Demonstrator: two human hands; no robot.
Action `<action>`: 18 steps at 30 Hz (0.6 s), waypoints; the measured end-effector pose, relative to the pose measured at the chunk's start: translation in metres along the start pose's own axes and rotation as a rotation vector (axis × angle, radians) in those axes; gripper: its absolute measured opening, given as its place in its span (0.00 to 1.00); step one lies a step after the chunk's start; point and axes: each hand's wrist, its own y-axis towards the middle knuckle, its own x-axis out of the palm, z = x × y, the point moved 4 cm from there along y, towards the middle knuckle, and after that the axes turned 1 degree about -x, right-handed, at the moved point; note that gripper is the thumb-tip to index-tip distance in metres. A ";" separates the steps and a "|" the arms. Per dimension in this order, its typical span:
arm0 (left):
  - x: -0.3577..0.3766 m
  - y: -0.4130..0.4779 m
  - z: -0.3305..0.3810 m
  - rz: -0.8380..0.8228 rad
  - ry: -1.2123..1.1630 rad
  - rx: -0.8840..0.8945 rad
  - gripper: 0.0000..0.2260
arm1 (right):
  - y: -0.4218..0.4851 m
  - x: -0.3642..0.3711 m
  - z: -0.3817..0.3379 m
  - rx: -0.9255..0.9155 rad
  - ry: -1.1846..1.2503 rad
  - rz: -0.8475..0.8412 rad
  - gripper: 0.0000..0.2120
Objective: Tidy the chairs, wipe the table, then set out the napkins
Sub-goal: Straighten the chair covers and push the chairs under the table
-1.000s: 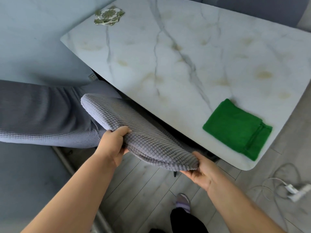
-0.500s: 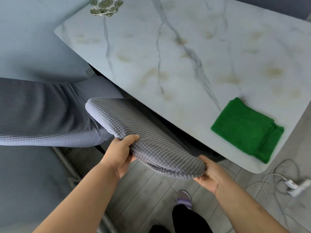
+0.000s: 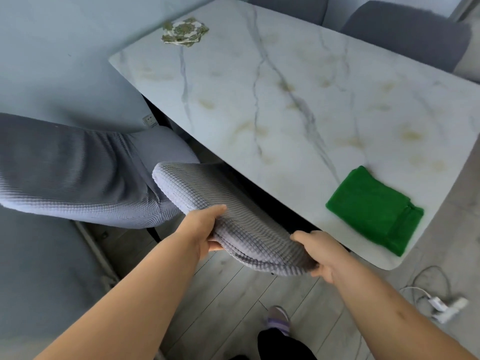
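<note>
Chair back (image 3: 233, 203) gripped by L hand (image 3: 201, 229) & R hand (image 3: 320, 252), prob. wrapped underneath.

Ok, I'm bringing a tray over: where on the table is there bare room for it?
The middle of the table is bare, between the napkins at its far left corner and the green cloth at its near right corner. The near edge is crowded: the left hand and right hand grip a grey chair there.
</note>
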 end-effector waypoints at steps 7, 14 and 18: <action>-0.016 -0.025 0.035 0.060 0.080 0.085 0.22 | -0.050 0.022 -0.063 -0.372 -0.298 -0.103 0.31; -0.073 -0.027 0.072 0.259 0.039 0.224 0.20 | -0.083 0.069 -0.130 -0.565 -0.229 -0.219 0.18; -0.138 -0.027 0.091 0.435 0.033 0.267 0.16 | -0.091 0.130 -0.161 -0.538 -0.190 -0.341 0.16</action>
